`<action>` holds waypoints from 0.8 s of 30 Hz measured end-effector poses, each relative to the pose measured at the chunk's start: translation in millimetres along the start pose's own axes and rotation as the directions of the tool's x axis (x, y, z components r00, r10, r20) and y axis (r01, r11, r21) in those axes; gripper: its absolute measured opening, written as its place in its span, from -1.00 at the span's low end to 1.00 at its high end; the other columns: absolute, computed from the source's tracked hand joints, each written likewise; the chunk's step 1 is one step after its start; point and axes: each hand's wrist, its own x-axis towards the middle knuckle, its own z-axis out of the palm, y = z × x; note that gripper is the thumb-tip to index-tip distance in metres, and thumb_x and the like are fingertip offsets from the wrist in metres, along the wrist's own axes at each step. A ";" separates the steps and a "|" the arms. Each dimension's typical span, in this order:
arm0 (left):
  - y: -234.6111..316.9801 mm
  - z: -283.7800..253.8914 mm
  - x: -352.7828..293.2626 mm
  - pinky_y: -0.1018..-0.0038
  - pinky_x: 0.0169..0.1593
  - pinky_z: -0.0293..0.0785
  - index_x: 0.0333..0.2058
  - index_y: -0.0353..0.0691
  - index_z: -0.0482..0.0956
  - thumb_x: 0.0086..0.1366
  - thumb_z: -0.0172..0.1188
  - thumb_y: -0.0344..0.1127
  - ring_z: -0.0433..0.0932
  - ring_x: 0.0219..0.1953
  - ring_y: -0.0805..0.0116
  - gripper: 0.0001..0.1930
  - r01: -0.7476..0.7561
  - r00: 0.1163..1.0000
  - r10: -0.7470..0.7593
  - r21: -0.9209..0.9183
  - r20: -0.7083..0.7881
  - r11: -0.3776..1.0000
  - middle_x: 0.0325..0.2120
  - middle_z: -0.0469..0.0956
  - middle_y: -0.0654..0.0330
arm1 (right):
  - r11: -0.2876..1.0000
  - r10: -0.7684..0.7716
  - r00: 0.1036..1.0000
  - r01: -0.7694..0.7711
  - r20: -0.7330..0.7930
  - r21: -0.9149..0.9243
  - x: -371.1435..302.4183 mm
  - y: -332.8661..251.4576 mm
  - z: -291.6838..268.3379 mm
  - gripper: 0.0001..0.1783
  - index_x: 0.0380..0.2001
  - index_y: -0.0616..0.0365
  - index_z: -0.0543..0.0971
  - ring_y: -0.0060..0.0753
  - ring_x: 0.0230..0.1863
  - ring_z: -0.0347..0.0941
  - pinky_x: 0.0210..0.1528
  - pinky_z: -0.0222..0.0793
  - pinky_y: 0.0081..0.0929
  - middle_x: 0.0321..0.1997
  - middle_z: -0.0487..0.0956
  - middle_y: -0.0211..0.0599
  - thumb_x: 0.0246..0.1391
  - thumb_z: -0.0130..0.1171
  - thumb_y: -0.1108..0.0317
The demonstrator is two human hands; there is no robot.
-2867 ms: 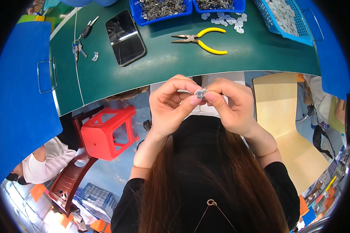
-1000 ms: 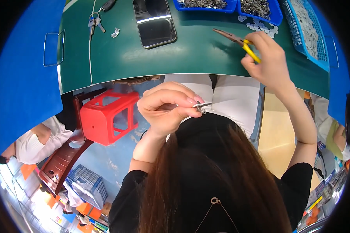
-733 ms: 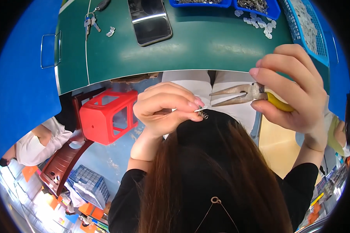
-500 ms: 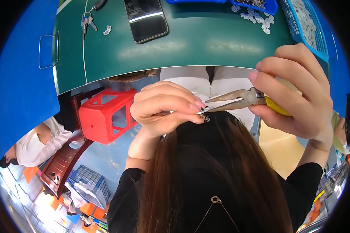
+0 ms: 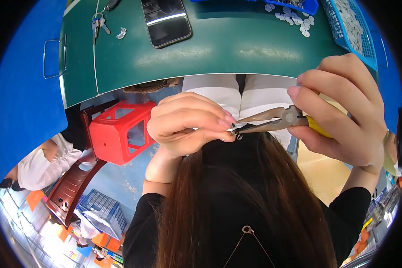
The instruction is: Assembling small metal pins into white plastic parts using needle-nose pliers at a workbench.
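Observation:
My left hand [image 5: 190, 118] pinches a small whitish part [image 5: 236, 127] between thumb and fingertips. A little coiled metal spring [image 5: 238, 136] shows just below those fingertips; how it joins the part is too small to tell. My right hand [image 5: 344, 109] is wrapped round the yellow handles of needle-nose pliers [image 5: 288, 118]. The plier jaws are spread and point left, their tips close to the left fingertips, one above the part and one beside the spring. Both hands are raised over my lap, in front of the table edge.
On the green table [image 5: 120, 67] lie a phone [image 5: 167, 27], keys [image 5: 99, 24] and a small clear piece [image 5: 121, 33]. Several translucent pieces [image 5: 295, 18] lie beside a blue tray [image 5: 310, 9] and a blue basket [image 5: 339, 27]. A red stool [image 5: 109, 138] stands at left.
The plier jaws have spread a little wider, and my right hand has shifted slightly down and right. My left hand keeps its pinch in nearly the same place.

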 end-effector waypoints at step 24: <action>5.1 4.0 3.4 0.56 -0.43 0.45 -0.55 -0.30 0.56 -0.12 0.42 -0.42 0.59 -0.53 0.31 -0.81 0.035 0.999 -0.035 0.037 0.001 0.999 -0.59 0.58 0.12 | 0.998 -0.046 0.997 0.049 0.059 -0.035 1.9 -2.6 -3.5 -0.52 -0.37 0.25 0.58 -0.20 -0.32 0.39 -0.44 0.31 -0.39 -0.32 0.50 -0.22 -0.51 0.39 0.28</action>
